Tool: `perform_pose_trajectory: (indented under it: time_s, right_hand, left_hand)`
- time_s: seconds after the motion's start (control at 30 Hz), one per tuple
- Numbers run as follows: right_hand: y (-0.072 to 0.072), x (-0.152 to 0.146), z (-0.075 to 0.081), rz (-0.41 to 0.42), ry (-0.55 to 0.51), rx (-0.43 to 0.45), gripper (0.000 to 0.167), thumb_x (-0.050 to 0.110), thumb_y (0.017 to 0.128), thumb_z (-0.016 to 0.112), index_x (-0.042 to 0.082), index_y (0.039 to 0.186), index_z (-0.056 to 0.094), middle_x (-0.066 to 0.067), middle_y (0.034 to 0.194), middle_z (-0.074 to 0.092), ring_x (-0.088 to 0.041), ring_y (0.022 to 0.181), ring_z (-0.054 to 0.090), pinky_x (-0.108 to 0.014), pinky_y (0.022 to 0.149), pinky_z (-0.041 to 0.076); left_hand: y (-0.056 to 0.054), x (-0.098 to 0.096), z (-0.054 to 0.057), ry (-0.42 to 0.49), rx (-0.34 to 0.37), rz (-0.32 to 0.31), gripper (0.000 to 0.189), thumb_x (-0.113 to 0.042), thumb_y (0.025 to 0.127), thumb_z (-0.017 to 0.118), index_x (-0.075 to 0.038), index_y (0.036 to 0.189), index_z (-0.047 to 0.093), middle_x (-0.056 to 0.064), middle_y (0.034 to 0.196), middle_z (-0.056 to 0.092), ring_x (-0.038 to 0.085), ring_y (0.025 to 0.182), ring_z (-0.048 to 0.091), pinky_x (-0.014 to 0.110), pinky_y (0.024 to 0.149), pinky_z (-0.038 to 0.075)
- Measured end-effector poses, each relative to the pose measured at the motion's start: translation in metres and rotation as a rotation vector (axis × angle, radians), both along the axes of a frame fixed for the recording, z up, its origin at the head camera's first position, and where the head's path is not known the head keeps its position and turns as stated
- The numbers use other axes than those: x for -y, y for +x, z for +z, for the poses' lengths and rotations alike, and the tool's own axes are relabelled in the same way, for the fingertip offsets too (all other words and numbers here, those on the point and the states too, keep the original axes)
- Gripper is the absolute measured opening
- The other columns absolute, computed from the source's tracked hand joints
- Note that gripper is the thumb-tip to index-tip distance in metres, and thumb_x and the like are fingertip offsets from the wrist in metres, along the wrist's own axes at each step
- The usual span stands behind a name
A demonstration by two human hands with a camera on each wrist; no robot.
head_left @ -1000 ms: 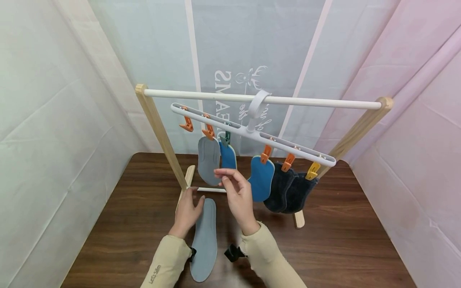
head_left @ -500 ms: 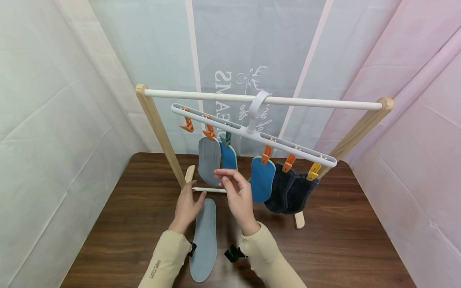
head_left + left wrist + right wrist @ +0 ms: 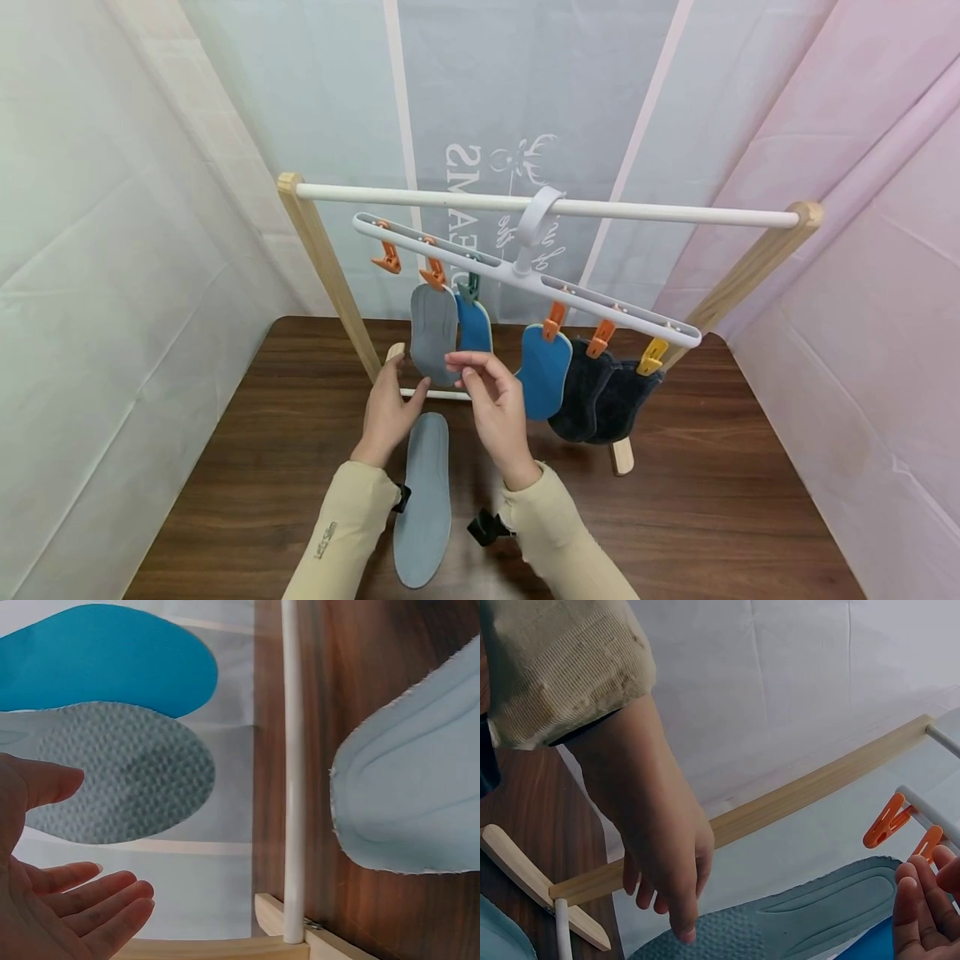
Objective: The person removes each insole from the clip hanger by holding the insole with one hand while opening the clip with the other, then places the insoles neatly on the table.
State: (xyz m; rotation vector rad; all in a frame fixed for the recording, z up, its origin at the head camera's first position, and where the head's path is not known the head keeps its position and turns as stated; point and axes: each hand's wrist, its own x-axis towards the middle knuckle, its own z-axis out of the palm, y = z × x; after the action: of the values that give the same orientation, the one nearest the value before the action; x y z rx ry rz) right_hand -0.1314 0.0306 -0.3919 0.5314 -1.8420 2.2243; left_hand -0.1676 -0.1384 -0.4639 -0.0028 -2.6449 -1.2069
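Note:
My left hand point(image 3: 386, 415) is raised with thumb and fingers apart, holding nothing, at the lower left of a hanging grey insole point(image 3: 433, 333). In the left wrist view that insole's dimpled underside point(image 3: 142, 772) faces the hand. An orange clip point(image 3: 433, 273) grips its upper end. My right hand point(image 3: 498, 412) has its fingers loosely bent and nothing visible between them; it overlaps the insole's lower right edge in the head view. Beneath the hands, a second grey insole point(image 3: 423, 508) lies flat on the table.
A white clip hanger point(image 3: 517, 275) hooks over the rack's white bar point(image 3: 660, 211). It carries blue insoles point(image 3: 543, 375) and dark fuzzy insoles point(image 3: 577, 408) in clips. Another orange clip point(image 3: 387, 258) at its left end hangs unloaded. A wooden post point(image 3: 330, 275) stands left.
My left hand has risen slightly, away from the insole on the table and up beside the hanging grey one. The right hand keeps its place.

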Motion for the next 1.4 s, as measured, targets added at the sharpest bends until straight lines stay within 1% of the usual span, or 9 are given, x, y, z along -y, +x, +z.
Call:
perform_pose_trajectory:
  time_s: [0.17,0.27,0.37,0.57,0.67,0.9,1.1,1.33,1.4]
  right_hand:
    - [0.0,0.0,0.001,-0.003,0.002,-0.003,0.023,0.007,0.1,0.048,-0.007,0.113,0.061,-0.023,0.117,0.062,-0.025,0.105,0.062,-0.03,0.083,0.052]
    - [0.0,0.0,0.001,-0.005,0.004,0.0,0.023,0.007,0.101,0.048,-0.007,0.113,0.061,-0.023,0.116,0.062,-0.026,0.105,0.062,-0.03,0.084,0.052]
    - [0.0,0.0,0.0,-0.005,0.0,0.004,0.023,0.007,0.1,0.048,-0.007,0.113,0.061,-0.023,0.116,0.062,-0.023,0.105,0.062,-0.03,0.084,0.052]
    - [-0.001,0.0,0.0,-0.006,-0.012,0.013,0.023,0.007,0.1,0.048,-0.007,0.113,0.061,-0.024,0.115,0.062,-0.016,0.103,0.063,-0.028,0.083,0.052]
    - [-0.001,0.0,0.0,-0.005,-0.009,0.018,0.023,0.008,0.101,0.048,-0.007,0.113,0.061,-0.023,0.115,0.062,-0.014,0.103,0.063,-0.027,0.083,0.052]
    - [0.0,0.0,-0.001,-0.005,-0.012,0.039,0.023,0.009,0.1,0.049,-0.006,0.112,0.061,-0.023,0.114,0.063,-0.014,0.102,0.064,-0.026,0.082,0.052]
    - [0.0,0.0,-0.003,-0.011,-0.013,0.034,0.023,0.009,0.1,0.049,-0.006,0.112,0.062,-0.023,0.114,0.063,-0.014,0.102,0.064,-0.026,0.082,0.052]
    - [0.0,0.0,-0.003,-0.016,-0.012,0.037,0.023,0.01,0.1,0.049,-0.006,0.112,0.062,-0.022,0.114,0.063,-0.014,0.102,0.063,-0.032,0.083,0.053]
    - [0.0,0.0,-0.003,-0.016,-0.015,0.036,0.023,0.01,0.1,0.049,-0.006,0.112,0.062,-0.023,0.114,0.063,-0.014,0.102,0.063,-0.032,0.083,0.053]
  left_hand:
    - [-0.004,0.0,0.004,0.002,-0.012,-0.006,0.064,-0.024,0.092,0.065,0.006,0.141,0.036,0.024,0.129,0.051,0.038,0.117,0.051,0.051,0.094,0.045]
    - [-0.006,-0.001,0.006,0.007,-0.01,-0.005,0.065,-0.024,0.092,0.065,0.005,0.141,0.036,0.024,0.13,0.05,0.039,0.119,0.05,0.05,0.096,0.044]
    - [-0.009,-0.002,0.007,0.014,-0.02,-0.002,0.064,-0.023,0.091,0.066,0.005,0.14,0.037,0.025,0.129,0.051,0.04,0.119,0.051,0.051,0.098,0.043]
    - [-0.015,-0.005,0.01,0.045,-0.102,-0.025,0.061,-0.021,0.089,0.069,0.006,0.136,0.042,0.026,0.126,0.054,0.039,0.116,0.053,0.05,0.098,0.043]
    - [-0.018,-0.006,0.012,0.061,-0.125,-0.039,0.061,-0.021,0.088,0.069,0.005,0.136,0.042,0.025,0.125,0.054,0.039,0.116,0.053,0.05,0.097,0.043]
    - [-0.018,-0.01,0.017,0.083,-0.12,-0.041,0.064,-0.022,0.086,0.072,0.003,0.137,0.041,0.024,0.128,0.053,0.038,0.117,0.053,0.051,0.097,0.044]
    - [-0.02,-0.011,0.016,0.073,-0.118,-0.036,0.062,-0.022,0.087,0.071,0.004,0.136,0.042,0.025,0.127,0.054,0.04,0.114,0.054,0.05,0.094,0.045]
    - [-0.018,-0.012,0.017,0.069,-0.113,-0.027,0.058,-0.023,0.088,0.07,0.004,0.132,0.045,0.025,0.123,0.057,0.039,0.112,0.055,0.051,0.094,0.044]
    - [-0.017,-0.013,0.017,0.073,-0.115,-0.027,0.056,-0.022,0.088,0.07,0.005,0.131,0.046,0.025,0.121,0.057,0.039,0.111,0.055,0.05,0.093,0.044]
